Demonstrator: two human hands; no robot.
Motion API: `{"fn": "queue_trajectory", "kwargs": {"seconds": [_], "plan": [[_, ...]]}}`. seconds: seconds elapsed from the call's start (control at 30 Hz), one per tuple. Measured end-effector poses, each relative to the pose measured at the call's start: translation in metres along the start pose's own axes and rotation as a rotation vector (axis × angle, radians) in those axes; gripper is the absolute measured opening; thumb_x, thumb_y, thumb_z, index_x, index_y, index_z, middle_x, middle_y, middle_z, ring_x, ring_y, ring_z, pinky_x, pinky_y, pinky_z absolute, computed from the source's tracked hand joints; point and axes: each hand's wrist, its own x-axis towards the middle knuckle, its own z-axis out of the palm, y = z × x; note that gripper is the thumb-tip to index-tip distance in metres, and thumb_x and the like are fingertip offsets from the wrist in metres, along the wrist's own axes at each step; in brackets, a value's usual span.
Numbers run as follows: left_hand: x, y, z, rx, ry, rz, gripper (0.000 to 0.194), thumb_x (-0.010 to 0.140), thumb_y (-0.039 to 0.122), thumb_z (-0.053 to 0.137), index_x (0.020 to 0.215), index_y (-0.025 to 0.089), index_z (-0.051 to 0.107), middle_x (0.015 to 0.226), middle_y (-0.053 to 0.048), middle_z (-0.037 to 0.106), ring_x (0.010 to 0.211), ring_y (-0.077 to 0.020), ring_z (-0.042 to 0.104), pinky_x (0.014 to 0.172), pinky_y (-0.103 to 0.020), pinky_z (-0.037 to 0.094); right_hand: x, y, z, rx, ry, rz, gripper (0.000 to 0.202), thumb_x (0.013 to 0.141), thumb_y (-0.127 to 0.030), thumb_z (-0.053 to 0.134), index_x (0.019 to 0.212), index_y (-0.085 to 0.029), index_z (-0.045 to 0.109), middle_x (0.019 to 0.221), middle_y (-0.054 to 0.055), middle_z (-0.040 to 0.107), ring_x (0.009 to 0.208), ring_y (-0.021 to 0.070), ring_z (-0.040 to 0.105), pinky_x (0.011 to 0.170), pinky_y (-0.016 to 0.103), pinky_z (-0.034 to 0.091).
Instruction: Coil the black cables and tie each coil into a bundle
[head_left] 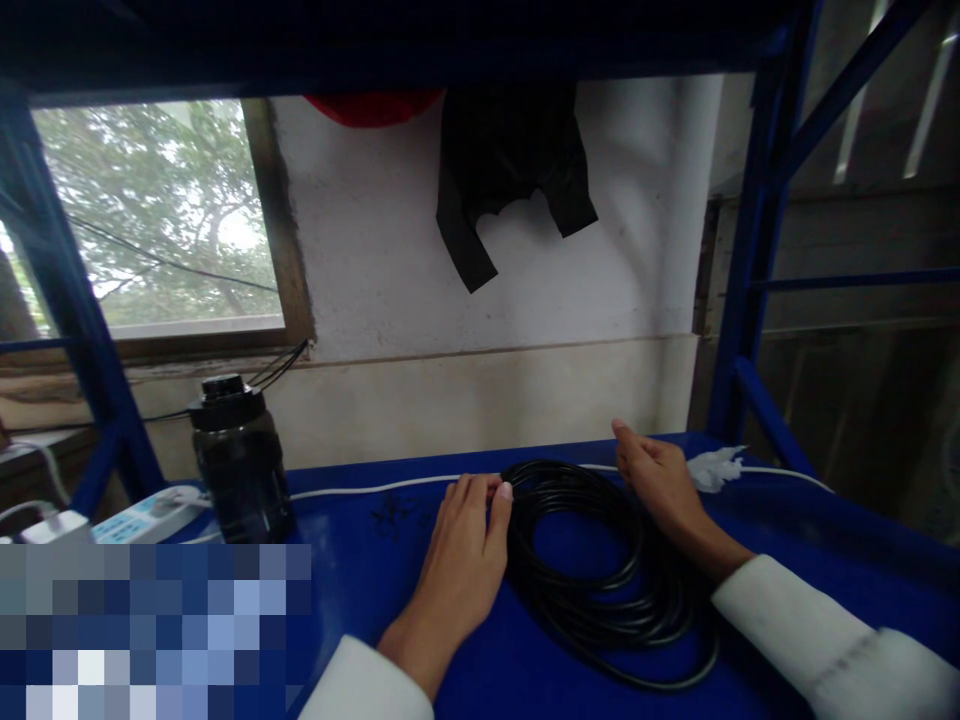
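Note:
A coil of black cable (592, 590) lies in loose loops on the blue tabletop (360, 610). My left hand (469, 545) is at the coil's upper left edge, its fingers bent and its thumb against the loops, closed on the cable. At the upper right side of the loops is my right hand (664, 490), with one finger stretched out and the others loosely bent. Nothing shows in it, and its palm side is partly hidden. Just beyond it, a crumpled whitish plastic scrap (716, 468) lies by a white cord (375, 491).
A dark bottle (238, 460) with a black lid stands at left, beside a white power strip (154, 512). Blue frame posts (746, 260) rise at both sides. A black bag (517, 150) hangs under the upper shelf. Small black bits (394, 512) lie behind my left hand.

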Motion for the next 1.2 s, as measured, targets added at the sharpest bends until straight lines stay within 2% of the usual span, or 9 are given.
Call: {"fn": "queue_trajectory", "kwargs": {"seconds": [0.23, 1.2], "plan": [[-0.0002, -0.0002, 0.0007, -0.003, -0.003, -0.002, 0.037, 0.11, 0.045, 0.034, 0.118, 0.022, 0.063, 0.117, -0.009, 0.066, 0.115, -0.0252, 0.058, 0.108, -0.045, 0.042, 0.0002, 0.0001, -0.0007, 0.003, -0.026, 0.051, 0.063, 0.094, -0.073, 0.051, 0.057, -0.024, 0.034, 0.053, -0.003, 0.034, 0.049, 0.0125, 0.033, 0.046, 0.029, 0.026], [-0.0002, -0.0012, 0.0003, -0.031, -0.017, -0.013, 0.037, 0.109, 0.046, 0.035, 0.12, 0.023, 0.062, 0.121, -0.008, 0.066, 0.117, -0.024, 0.058, 0.107, -0.043, 0.043, -0.0016, -0.0069, 0.0008, -0.013, -0.019, 0.041, 0.065, 0.092, -0.076, 0.049, 0.055, -0.024, 0.036, 0.049, -0.003, 0.036, 0.047, 0.0131, 0.034, 0.047, 0.029, 0.026]]}}
